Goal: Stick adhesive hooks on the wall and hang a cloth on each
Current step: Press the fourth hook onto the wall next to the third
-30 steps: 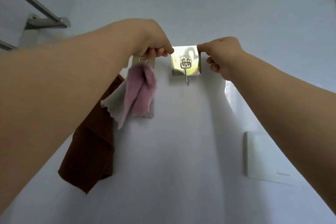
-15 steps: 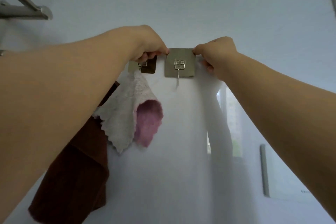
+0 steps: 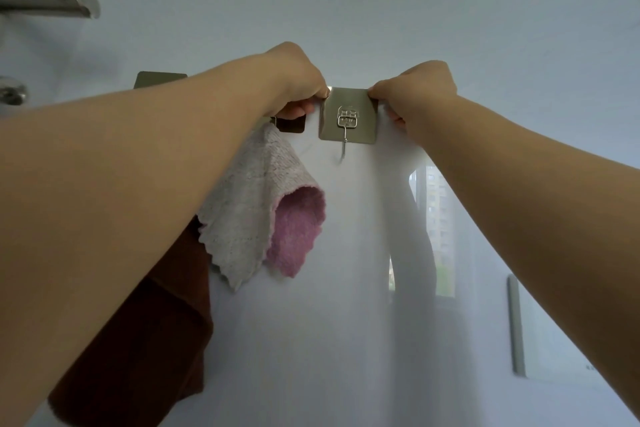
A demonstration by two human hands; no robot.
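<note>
Three square metal hook plates sit in a row on the pale, glossy wall (image 3: 346,10) ahead of you. Your left hand (image 3: 298,80) and your right hand (image 3: 419,87) each pinch a top corner of the right-hand plate (image 3: 348,118) between thumb and curled fingers, the left hand on the left corner and the right hand on the right. That plate lies flat against the wall, and its wire hook (image 3: 343,152) hangs bare below its bottom edge.

Just beside it to the left, the middle plate (image 3: 292,125) is mostly hidden behind your left hand, and a grey and pink cloth (image 3: 249,211) hangs from it. The far plate (image 3: 159,78) shows only its top edge above your left forearm. A brown cloth (image 3: 166,322) hangs below it, partly behind the grey and pink one, though your arm hides what it hangs from.

The wall's sheen reflects a window to the right of the plates. A metal towel rail (image 3: 52,3) juts out at the upper left, well apart from your hands, and a pale wall panel (image 3: 516,322) sits low on the right. Open wall runs above the row and below the bare hook.
</note>
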